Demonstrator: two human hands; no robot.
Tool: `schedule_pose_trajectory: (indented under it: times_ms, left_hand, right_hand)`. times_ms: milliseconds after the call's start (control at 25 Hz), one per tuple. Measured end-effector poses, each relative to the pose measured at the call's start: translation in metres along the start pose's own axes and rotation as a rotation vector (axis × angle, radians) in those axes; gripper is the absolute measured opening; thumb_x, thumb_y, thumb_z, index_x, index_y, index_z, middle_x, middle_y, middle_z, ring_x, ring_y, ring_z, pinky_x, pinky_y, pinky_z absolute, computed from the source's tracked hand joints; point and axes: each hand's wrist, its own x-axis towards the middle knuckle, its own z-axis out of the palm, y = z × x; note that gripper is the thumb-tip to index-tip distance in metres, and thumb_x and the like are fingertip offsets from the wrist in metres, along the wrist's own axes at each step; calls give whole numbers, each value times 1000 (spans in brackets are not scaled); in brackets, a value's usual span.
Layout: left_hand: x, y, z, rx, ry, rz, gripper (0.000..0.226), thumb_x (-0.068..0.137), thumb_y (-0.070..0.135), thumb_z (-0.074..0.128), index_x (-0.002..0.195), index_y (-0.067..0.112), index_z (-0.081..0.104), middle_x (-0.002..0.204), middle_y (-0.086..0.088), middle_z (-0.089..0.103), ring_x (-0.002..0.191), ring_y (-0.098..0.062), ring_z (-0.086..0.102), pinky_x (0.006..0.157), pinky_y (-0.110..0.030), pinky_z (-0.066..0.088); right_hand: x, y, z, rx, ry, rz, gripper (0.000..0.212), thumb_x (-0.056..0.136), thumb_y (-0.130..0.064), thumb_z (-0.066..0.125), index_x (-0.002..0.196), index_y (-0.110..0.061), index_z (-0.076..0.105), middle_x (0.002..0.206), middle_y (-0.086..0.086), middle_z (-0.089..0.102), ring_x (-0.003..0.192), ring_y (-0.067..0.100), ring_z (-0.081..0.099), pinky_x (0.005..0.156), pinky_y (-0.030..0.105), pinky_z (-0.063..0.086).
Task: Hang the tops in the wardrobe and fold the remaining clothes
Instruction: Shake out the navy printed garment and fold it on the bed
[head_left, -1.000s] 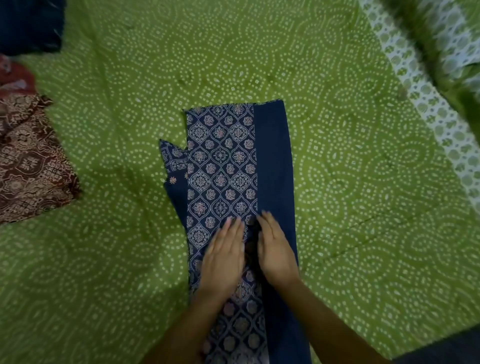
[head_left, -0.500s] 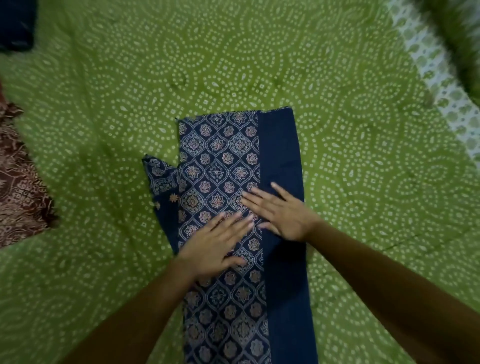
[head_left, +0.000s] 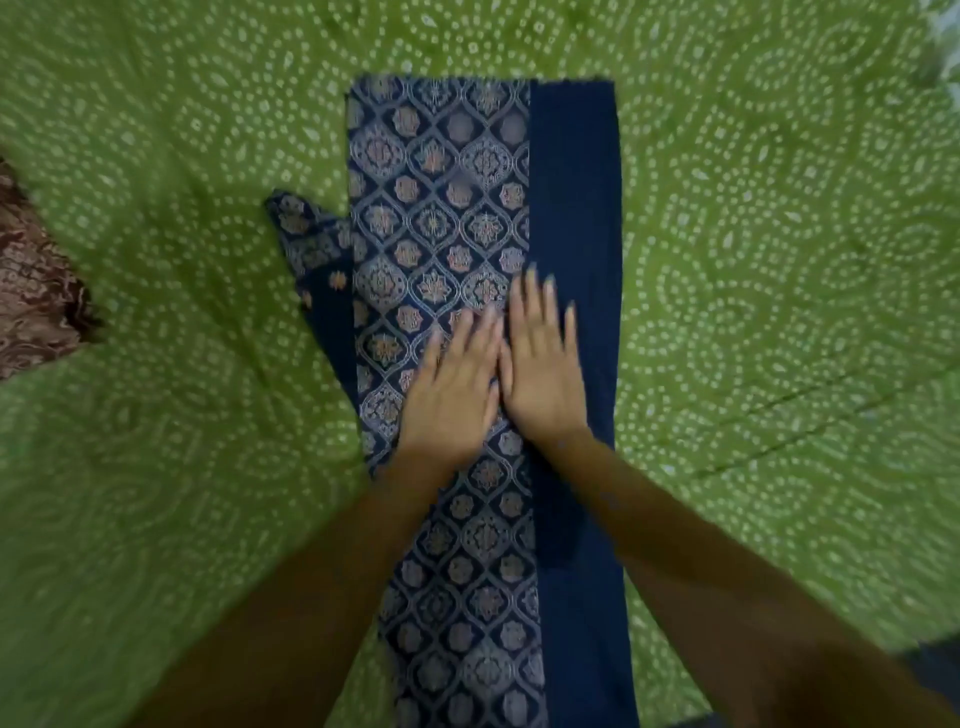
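Note:
A navy garment (head_left: 447, 208) with a pale ornamental print lies folded into a long strip on the green bedspread (head_left: 779, 260). A plain dark blue band runs down its right side, and a printed sleeve corner pokes out at the left. My left hand (head_left: 452, 384) lies flat on the printed part, fingers straight. Beside it, touching it, my right hand (head_left: 543, 364) presses flat over the line where print meets plain band. Both forearms cover the strip's lower part.
A maroon patterned cloth (head_left: 36, 291) lies at the left edge of the bed. The dotted green bedspread stretches around the strip on all sides. A dark area (head_left: 935, 670) shows at the bottom right corner.
Both hands have come together side by side, fingers pointing away from me, after lying angled across the cloth. The view has moved closer to the garment.

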Motion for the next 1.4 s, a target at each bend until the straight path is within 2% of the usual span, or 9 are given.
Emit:
schedule_pose_trajectory:
  times_ms: [320, 440, 520, 680, 760, 840, 1040, 1160, 1400]
  left_hand:
    - [-306, 37, 24, -103, -342, 360, 80, 89, 67, 35, 152, 20, 22, 154, -1, 32, 148, -24, 7, 114, -47, 13]
    - [-246, 16, -9, -538, -131, -441, 64, 92, 64, 31, 141, 25, 41, 141, 2, 42, 132, -18, 33, 110, -45, 27]
    - [-163, -15, -31, -1065, 67, -990, 59, 87, 70, 37, 98, 18, 62, 98, -5, 59, 90, -18, 53, 85, -39, 45]
    - [-24, -76, -68, -1739, -264, -1138, 78, 70, 69, 66, 127, 15, 55, 131, -13, 58, 120, -30, 55, 104, -49, 39]
    - [8, -94, -81, -1937, -343, -1090, 53, 82, 45, 69, 119, 7, 58, 111, -16, 69, 102, -32, 67, 95, -49, 48]
    - [21, -108, -85, -1928, -286, -1132, 37, 83, 39, 69, 97, 6, 63, 85, -11, 74, 78, -25, 71, 78, -43, 54]
    - [-21, -148, -58, -1922, 169, -1218, 85, 60, 59, 81, 127, 13, 56, 132, -8, 59, 119, -29, 57, 98, -51, 47]
    - [-77, -164, -53, -1760, 486, -1278, 21, 86, 34, 70, 88, 13, 67, 98, -5, 71, 93, -23, 69, 79, -37, 56]
    - [-141, -206, -51, -1458, 594, -1344, 34, 89, 22, 66, 58, 17, 54, 52, 5, 52, 50, -9, 44, 56, -28, 39]
  right_hand:
    - [-255, 43, 7, -107, -367, -185, 57, 101, -48, 18, 147, -16, 32, 151, 3, 38, 139, 26, 33, 108, 46, 26]
    - [-208, 34, -10, -84, -265, -63, 44, 98, -48, 29, 122, -19, 52, 123, 4, 52, 99, 28, 57, 82, 40, 35]
    - [-155, 18, -25, -51, -169, 86, 41, 97, -46, 31, 115, -17, 55, 112, 5, 54, 92, 26, 55, 76, 38, 38]
    - [-86, -2, -24, 206, -255, 379, 46, 99, -52, 29, 121, -15, 45, 121, 7, 46, 112, 27, 42, 94, 45, 34]
    - [-78, -6, -14, 191, -277, 453, 54, 96, -59, 26, 124, -15, 40, 126, 9, 41, 117, 29, 38, 98, 48, 31]
    - [-82, -9, -3, 107, -269, 449, 60, 94, -63, 24, 128, -15, 37, 131, 11, 38, 121, 31, 35, 100, 49, 30]
    - [-86, -20, -1, 91, -241, 529, 61, 93, -64, 25, 127, -14, 36, 132, 13, 35, 122, 33, 34, 100, 52, 27]
    - [-93, -42, -9, 128, -114, 636, 54, 95, -60, 30, 122, -14, 40, 128, 13, 37, 119, 34, 35, 98, 52, 27]
    - [-109, -144, -22, 92, -51, 296, 41, 99, -46, 38, 126, -15, 43, 130, 12, 37, 117, 32, 37, 99, 53, 30]
